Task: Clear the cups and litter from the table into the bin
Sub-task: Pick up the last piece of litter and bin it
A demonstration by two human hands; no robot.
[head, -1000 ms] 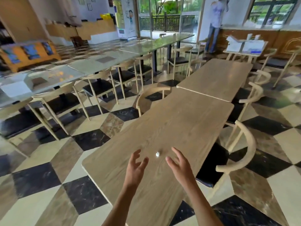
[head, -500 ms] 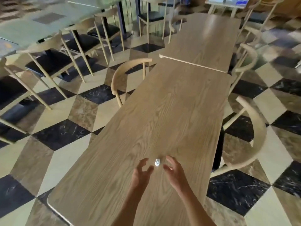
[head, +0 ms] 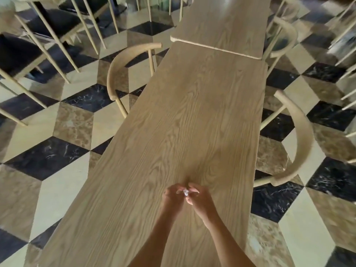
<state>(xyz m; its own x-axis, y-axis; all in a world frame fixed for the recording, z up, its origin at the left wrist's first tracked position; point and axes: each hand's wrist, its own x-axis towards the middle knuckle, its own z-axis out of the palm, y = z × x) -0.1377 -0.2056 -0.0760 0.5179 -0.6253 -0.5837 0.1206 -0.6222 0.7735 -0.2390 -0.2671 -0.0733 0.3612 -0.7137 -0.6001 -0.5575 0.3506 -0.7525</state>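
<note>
On the long light-wood table (head: 192,116), a small crumpled white scrap of litter (head: 185,193) is pinched between the left hand (head: 172,195) and right hand (head: 199,196), fingertips closed on it.

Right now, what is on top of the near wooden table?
Only a small white scrap of litter, pinched between the fingertips of the left hand and right hand. The rest of the near wooden table shows bare grain. Whatever lies beneath the hands and forearms is covered.
</note>
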